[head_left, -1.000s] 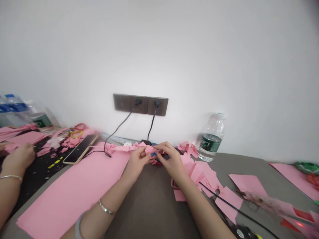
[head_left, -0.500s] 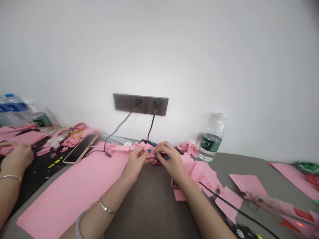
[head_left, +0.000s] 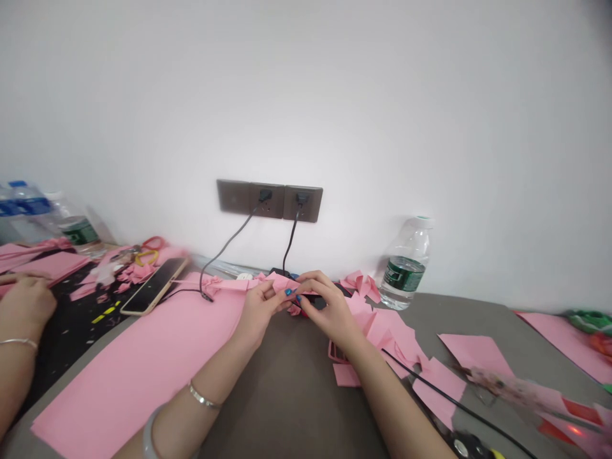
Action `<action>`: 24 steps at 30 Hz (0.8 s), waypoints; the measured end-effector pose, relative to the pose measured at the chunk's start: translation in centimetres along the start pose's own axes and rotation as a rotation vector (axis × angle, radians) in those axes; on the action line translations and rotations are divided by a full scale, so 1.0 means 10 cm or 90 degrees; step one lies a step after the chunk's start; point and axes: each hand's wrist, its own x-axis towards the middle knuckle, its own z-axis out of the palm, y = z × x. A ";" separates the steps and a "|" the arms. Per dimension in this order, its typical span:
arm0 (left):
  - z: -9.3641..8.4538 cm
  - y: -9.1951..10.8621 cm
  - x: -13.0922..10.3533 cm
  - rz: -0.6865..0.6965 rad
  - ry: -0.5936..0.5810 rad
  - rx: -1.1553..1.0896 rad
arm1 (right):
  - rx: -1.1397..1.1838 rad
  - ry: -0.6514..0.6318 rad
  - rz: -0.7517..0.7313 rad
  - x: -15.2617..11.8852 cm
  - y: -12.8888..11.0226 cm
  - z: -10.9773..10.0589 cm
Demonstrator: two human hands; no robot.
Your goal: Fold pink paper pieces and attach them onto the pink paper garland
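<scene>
At the middle of the view, my left hand [head_left: 261,308] pinches a small folded piece of pink paper [head_left: 283,282]. My right hand [head_left: 329,306] closes on the same piece from the other side, and the two thumbs with blue nails nearly meet. The fingers hide part of the paper. Beneath my left forearm lies a large stack of pink sheets [head_left: 143,363]. Crumpled and cut pink pieces [head_left: 389,331] lie beside my right wrist.
A phone [head_left: 155,287] lies at the left, near scissors [head_left: 146,257]. Another person's hand [head_left: 26,306] rests at the far left. A water bottle [head_left: 406,268] stands by the wall. A black cable [head_left: 454,401] crosses the right side, and cords hang from the sockets [head_left: 270,200].
The pink piece between my fingers has turned a little and shows more to the left. My thumbs have come closer together. The other person's hand has shifted slightly left.
</scene>
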 end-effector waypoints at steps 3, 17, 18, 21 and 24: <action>-0.01 -0.02 0.01 0.004 0.008 -0.001 | 0.038 0.054 0.049 0.00 -0.01 -0.02; 0.01 -0.02 0.00 -0.015 -0.018 0.020 | 0.227 0.016 0.290 0.02 0.07 0.03; 0.01 -0.02 -0.01 -0.015 -0.022 0.015 | 0.237 0.013 0.294 0.03 0.07 0.02; 0.01 -0.03 -0.01 -0.015 -0.030 0.011 | 0.252 0.010 0.303 0.04 0.06 0.00; 0.02 -0.02 -0.02 -0.015 -0.032 0.010 | 0.243 0.011 0.304 0.03 0.07 0.01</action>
